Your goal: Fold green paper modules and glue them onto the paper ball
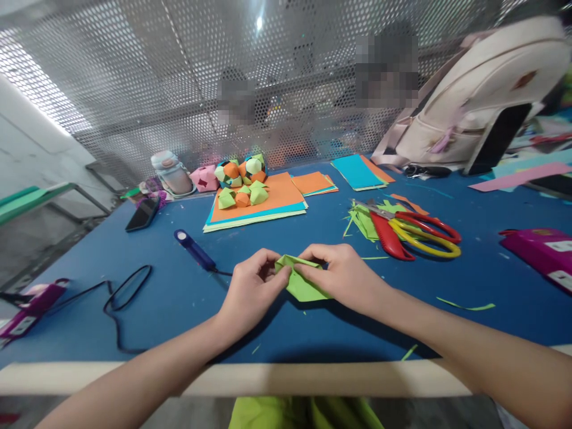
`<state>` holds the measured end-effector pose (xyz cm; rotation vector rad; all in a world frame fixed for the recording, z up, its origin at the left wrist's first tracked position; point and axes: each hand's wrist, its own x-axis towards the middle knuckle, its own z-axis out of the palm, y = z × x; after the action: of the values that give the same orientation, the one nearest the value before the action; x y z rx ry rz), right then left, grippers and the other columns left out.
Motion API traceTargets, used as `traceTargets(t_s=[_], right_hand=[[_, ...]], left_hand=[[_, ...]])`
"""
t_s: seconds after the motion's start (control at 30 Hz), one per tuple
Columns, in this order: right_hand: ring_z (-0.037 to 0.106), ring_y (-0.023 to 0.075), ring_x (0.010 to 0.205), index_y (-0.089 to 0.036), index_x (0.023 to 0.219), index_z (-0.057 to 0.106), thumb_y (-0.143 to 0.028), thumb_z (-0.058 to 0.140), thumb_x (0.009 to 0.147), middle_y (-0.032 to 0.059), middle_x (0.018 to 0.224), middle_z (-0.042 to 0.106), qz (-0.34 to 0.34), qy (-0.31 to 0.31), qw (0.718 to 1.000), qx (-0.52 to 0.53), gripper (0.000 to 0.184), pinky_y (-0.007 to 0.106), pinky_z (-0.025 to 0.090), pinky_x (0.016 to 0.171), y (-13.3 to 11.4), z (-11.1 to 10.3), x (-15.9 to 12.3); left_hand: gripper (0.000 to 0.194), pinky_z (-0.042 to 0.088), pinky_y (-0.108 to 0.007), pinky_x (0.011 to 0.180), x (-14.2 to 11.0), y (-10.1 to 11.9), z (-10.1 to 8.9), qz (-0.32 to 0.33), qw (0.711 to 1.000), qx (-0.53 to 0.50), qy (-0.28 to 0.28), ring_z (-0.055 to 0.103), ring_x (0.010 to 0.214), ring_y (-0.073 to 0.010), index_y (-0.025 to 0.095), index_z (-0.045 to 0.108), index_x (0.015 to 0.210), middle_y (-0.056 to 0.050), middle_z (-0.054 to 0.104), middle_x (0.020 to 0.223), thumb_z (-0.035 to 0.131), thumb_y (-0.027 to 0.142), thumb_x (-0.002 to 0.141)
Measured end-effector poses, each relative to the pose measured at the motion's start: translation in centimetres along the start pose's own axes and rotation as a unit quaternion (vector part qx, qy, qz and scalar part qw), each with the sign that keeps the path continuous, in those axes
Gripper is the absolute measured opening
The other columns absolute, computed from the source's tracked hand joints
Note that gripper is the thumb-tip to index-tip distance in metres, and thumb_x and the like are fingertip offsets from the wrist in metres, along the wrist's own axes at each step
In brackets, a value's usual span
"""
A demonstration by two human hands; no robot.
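A partly folded piece of light green paper [308, 287] is held between my two hands, just above the blue table [179, 322]. My left hand [254, 289] pinches its left corner between thumb and fingers. On the other side, my right hand [342, 277] grips the paper's right part, its thumb pressing near the left thumb. The fingers behind the sheet are partly hidden. Beyond my hands, folded paper pieces [242, 198] in green and orange lie on a stack of coloured sheets [281, 190]. Two orange, green and blue paper balls [230, 173] stand behind them.
Right of my hands are scissors with red and yellow handles [424, 238], a red-handled cutter [388, 235] and green paper scraps [364, 221]. A black cable [117, 316] and dark blue device [195, 250] lie left. A backpack [482, 89] leans against the perforated metal screen [179, 71].
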<state>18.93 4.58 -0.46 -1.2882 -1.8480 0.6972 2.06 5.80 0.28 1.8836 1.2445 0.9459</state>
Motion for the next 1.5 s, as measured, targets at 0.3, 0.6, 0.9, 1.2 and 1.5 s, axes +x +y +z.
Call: traceTargets(t_s=[0.3, 0.6, 0.9, 1.2, 1.5], right_hand=[[0.055, 0.0121, 0.061, -0.016, 0.086, 0.071, -0.028, 0.054, 0.083, 0.0013, 0.073, 0.069, 0.002, -0.039, 0.999, -0.001, 0.021, 0.022, 0.039, 0.055, -0.15, -0.71, 0.14], [0.061, 0.0154, 0.076, -0.018, 0.086, 0.071, -0.020, 0.055, 0.080, 0.0031, 0.083, 0.071, -0.035, -0.013, 0.998, 0.043, 0.017, 0.026, 0.046, 0.068, -0.17, -0.61, 0.28], [0.059, 0.0130, 0.071, -0.015, 0.080, 0.071, -0.020, 0.057, 0.078, 0.0024, 0.078, 0.067, 0.012, -0.020, 0.995, 0.096, 0.015, 0.023, 0.044, 0.062, -0.21, -0.54, 0.51], [0.058, 0.0133, 0.068, -0.015, 0.072, 0.068, -0.017, 0.055, 0.082, 0.0031, 0.071, 0.064, -0.068, 0.031, 0.996, 0.049, 0.017, 0.025, 0.043, 0.064, 0.17, -0.05, 0.16], [0.052, 0.0122, 0.061, -0.018, 0.075, 0.067, -0.023, 0.060, 0.075, -0.0006, 0.066, 0.063, 0.035, -0.040, 0.997, -0.049, 0.009, 0.023, 0.037, 0.056, -0.14, -0.66, 0.33]], left_hand=[[0.017, 0.038, -0.019, 0.054, 0.13, -0.52, -0.02, -0.004, 1.000, 0.011, -0.013, 0.047, 0.059, -0.0098, 0.015, 0.065, 0.074, 0.001, 0.060, 0.064, 0.057, 0.029, 0.078], [0.021, 0.038, -0.020, 0.057, 0.08, -0.27, -0.03, -0.005, 1.000, 0.001, -0.029, 0.049, 0.061, -0.0111, 0.015, 0.064, 0.070, 0.001, 0.060, 0.064, 0.056, 0.032, 0.080], [0.021, 0.037, -0.020, 0.056, 0.15, -0.27, 0.02, 0.008, 0.999, 0.006, -0.043, 0.049, 0.061, -0.0110, 0.015, 0.065, 0.070, 0.000, 0.060, 0.064, 0.055, 0.030, 0.081], [0.031, 0.037, -0.021, 0.058, 0.13, -0.12, -0.12, 0.026, 0.996, 0.009, -0.083, 0.046, 0.061, -0.0111, 0.015, 0.061, 0.067, 0.000, 0.054, 0.063, 0.045, 0.034, 0.086], [0.030, 0.036, -0.020, 0.058, -0.02, -0.21, -0.13, 0.024, 0.997, 0.023, -0.070, 0.045, 0.061, -0.0102, 0.014, 0.062, 0.071, 0.001, 0.054, 0.064, 0.044, 0.032, 0.087]])
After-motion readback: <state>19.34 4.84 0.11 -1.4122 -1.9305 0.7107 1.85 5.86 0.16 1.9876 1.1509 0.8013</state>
